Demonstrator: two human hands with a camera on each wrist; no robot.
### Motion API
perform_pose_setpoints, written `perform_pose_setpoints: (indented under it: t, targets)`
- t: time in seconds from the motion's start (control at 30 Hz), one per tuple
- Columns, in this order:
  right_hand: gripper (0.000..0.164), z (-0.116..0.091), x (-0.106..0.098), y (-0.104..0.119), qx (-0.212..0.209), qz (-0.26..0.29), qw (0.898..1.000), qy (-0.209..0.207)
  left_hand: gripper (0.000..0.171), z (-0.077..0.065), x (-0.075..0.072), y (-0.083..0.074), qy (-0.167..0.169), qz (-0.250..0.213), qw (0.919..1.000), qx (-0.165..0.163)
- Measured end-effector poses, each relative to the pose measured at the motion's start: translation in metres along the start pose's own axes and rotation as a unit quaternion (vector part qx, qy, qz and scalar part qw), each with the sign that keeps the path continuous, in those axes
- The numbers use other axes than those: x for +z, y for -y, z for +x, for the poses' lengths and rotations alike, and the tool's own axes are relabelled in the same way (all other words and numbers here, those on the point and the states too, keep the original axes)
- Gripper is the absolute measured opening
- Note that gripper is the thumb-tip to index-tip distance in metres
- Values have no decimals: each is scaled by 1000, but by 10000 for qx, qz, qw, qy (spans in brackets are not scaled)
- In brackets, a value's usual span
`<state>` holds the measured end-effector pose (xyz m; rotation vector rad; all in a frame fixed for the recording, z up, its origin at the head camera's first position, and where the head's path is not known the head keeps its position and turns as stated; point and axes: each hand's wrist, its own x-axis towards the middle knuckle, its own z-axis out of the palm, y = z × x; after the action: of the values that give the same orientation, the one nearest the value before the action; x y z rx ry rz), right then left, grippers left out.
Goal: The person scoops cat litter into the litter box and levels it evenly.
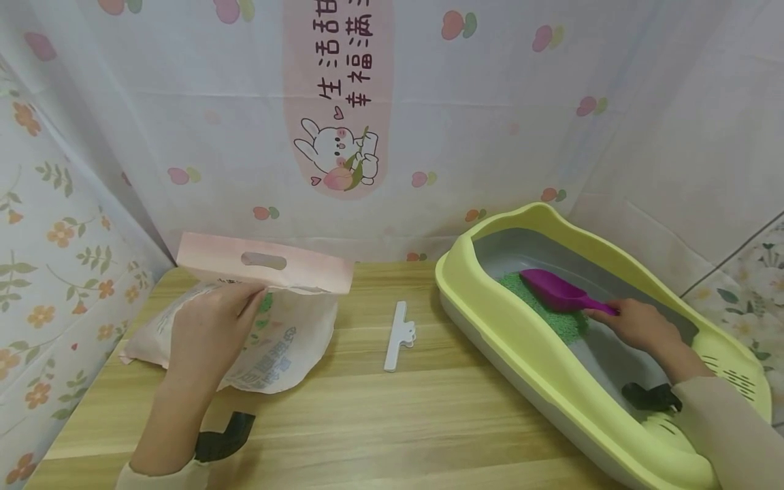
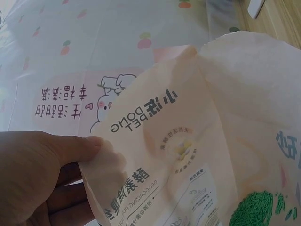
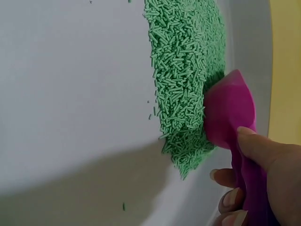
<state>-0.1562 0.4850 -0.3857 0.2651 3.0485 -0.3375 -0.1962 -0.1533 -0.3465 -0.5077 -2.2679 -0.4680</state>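
My left hand (image 1: 211, 323) pinches the edge of a pale pink paper bag (image 2: 155, 141) between thumb and fingers, so its mouth stands open. Green pellets (image 2: 254, 209) show inside the bag in the left wrist view. In the right wrist view, my right hand (image 3: 263, 183) grips the handle of a purple scoop (image 3: 230, 110). The scoop's bowl touches a heap of green cat litter pellets (image 3: 178, 70). That heap lies on the grey floor of a litter box (image 1: 520, 347) with a yellow rim, at the right in the head view.
A white bag clip (image 1: 399, 337) lies on the wooden table (image 1: 343, 422) between the bag and the litter box. Behind the table hangs a printed curtain (image 1: 233, 136). The box's raised yellow rim (image 1: 514, 292) surrounds my right hand's working area. A few loose pellets lie apart from the heap.
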Motion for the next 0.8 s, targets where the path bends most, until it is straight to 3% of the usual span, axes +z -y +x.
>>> perform_pose_setpoints:
  t: [0.23, 0.43, 0.6, 0.73, 0.8]
  targets:
    - [62, -1, -6, -2, 260, -1, 9997, 16, 11, 0, 1, 0, -62, 24, 10000, 49]
    - [66, -3, -7, -4, 553, -197, 9970, -514, 10, 0, 1, 0, -40, 63, 10000, 59]
    - [64, -4, -8, -6, 489, -213, 9949, -856, 10, 0, 1, 0, -27, 27, 10000, 72]
    - [61, -4, -7, -9, 380, -223, 9955, -837, 11, 0, 1, -1, -13, 18, 10000, 73]
    - [60, -4, -7, -9, 373, -149, 9972, -631, 11, 0, 1, -1, -2, 17, 10000, 61]
